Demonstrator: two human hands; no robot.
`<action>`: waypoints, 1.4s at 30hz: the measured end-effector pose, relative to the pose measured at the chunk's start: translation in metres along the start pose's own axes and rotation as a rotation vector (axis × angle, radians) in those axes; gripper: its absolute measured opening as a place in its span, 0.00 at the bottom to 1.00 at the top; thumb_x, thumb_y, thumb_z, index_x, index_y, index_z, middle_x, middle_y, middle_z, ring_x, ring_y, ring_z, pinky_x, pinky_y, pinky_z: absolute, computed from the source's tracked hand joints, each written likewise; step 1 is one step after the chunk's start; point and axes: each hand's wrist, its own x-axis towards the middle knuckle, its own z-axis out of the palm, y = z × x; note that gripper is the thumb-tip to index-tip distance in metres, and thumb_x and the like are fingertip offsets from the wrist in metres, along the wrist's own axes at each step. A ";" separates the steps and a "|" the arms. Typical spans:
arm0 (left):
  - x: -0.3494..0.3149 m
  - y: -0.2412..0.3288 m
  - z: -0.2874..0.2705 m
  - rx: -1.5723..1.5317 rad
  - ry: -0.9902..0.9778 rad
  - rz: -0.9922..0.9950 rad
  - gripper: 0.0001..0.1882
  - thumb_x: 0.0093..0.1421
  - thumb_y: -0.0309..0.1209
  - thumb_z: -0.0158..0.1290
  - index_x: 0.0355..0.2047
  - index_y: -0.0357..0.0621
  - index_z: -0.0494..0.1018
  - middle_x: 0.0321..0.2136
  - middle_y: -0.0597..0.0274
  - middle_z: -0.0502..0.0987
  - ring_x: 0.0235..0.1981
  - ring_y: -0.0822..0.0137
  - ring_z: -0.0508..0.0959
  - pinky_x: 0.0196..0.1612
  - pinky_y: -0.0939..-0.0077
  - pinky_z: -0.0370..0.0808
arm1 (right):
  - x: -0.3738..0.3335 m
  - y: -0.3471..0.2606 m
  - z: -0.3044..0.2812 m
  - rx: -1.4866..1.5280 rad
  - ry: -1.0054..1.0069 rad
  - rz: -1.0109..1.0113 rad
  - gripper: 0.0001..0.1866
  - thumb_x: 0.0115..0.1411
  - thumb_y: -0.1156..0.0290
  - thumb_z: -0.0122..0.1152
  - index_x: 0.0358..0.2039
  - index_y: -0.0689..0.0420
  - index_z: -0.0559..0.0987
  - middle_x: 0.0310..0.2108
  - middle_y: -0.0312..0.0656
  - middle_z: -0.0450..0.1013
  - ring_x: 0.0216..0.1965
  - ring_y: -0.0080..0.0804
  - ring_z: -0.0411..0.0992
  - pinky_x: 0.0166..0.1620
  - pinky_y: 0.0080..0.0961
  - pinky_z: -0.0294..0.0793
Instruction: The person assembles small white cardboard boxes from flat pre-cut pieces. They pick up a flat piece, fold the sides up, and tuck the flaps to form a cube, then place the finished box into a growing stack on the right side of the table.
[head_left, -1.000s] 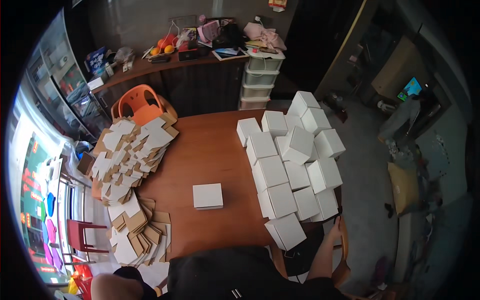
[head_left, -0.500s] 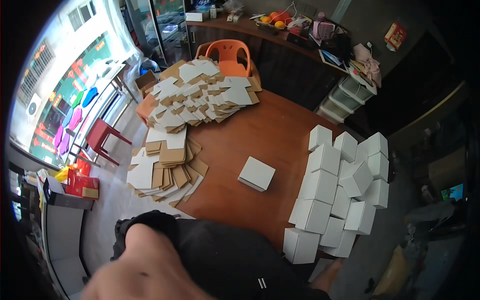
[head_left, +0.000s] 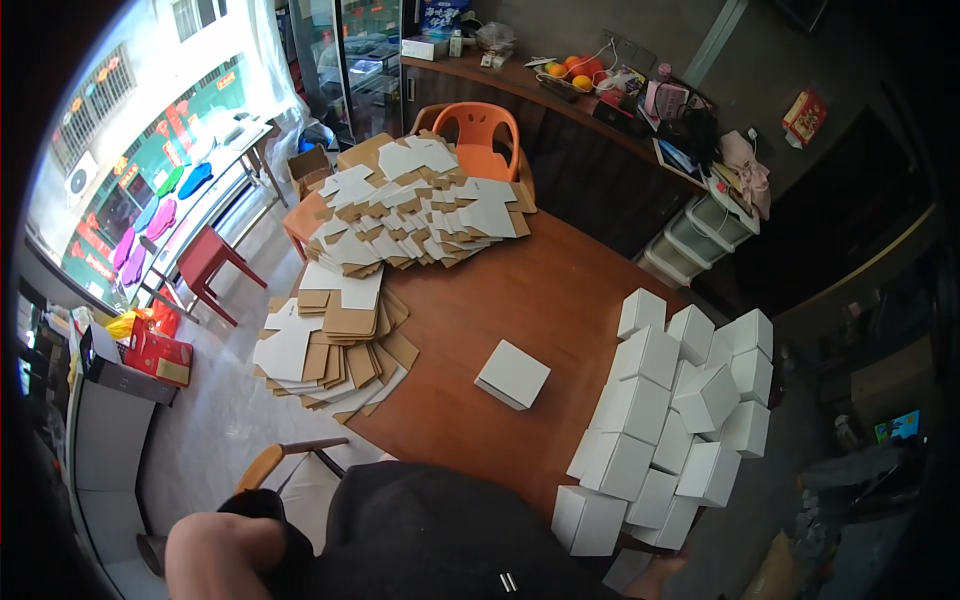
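Neither of my hands shows. My bent left arm (head_left: pixel 222 548) is at the lower left, bare below a dark sleeve, with its hand outside the picture. Only a strip of my right arm (head_left: pixel 655 576) appears at the bottom, just below the nearest boxes of a stack; that hand is not visible. One closed white box (head_left: pixel 514 374) sits alone on the brown table (head_left: pixel 440 320), untouched. Along the table's right side stand several rows of closed white boxes (head_left: pixel 620 465), with one tilted box (head_left: pixel 705 398) on top.
Flat white-and-brown carton blanks (head_left: pixel 400 215) lie in a large heap at the far left, with another pile (head_left: pixel 335 345) nearer. Around the table are an orange chair (head_left: pixel 480 140), a red stool (head_left: pixel 208 275) and a wooden armrest (head_left: pixel 262 468). White drawers (head_left: pixel 705 235) stand beyond the boxes.
My view has shifted, so the table and boxes sit lower in the picture. My left arm has moved away from the lower middle toward the left, uncovering the chair armrest. The lone box appears unmoved.
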 end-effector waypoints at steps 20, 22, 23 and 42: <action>-0.463 -0.069 0.049 0.840 0.873 -2.296 0.73 0.29 0.64 0.71 0.73 0.70 0.41 0.71 0.34 0.35 0.69 0.26 0.38 0.59 0.19 0.49 | -0.433 0.070 0.322 -1.125 -1.283 -1.288 0.39 0.46 0.60 0.78 0.57 0.54 0.71 0.67 0.52 0.57 0.68 0.52 0.53 0.61 0.56 0.61; -0.473 -0.075 0.052 0.913 0.862 -2.212 0.69 0.32 0.65 0.70 0.72 0.71 0.44 0.71 0.33 0.36 0.68 0.22 0.40 0.62 0.27 0.51 | -0.418 0.119 0.330 -1.258 -1.246 -1.167 0.42 0.44 0.60 0.79 0.58 0.52 0.68 0.70 0.53 0.48 0.71 0.57 0.46 0.64 0.60 0.57; -0.473 -0.078 0.051 0.941 0.845 -2.198 0.68 0.33 0.65 0.69 0.72 0.71 0.44 0.71 0.33 0.36 0.68 0.22 0.41 0.63 0.29 0.51 | -0.414 0.134 0.332 -1.315 -1.228 -1.131 0.42 0.43 0.60 0.80 0.57 0.52 0.68 0.71 0.54 0.46 0.71 0.60 0.43 0.64 0.61 0.55; -0.395 -0.117 0.033 0.792 0.805 -2.453 0.62 0.42 0.58 0.67 0.73 0.69 0.44 0.71 0.31 0.36 0.70 0.30 0.40 0.63 0.28 0.48 | -0.391 -0.001 0.149 -0.544 -0.249 -1.182 0.46 0.50 0.58 0.72 0.62 0.62 0.58 0.60 0.53 0.57 0.61 0.47 0.59 0.62 0.47 0.60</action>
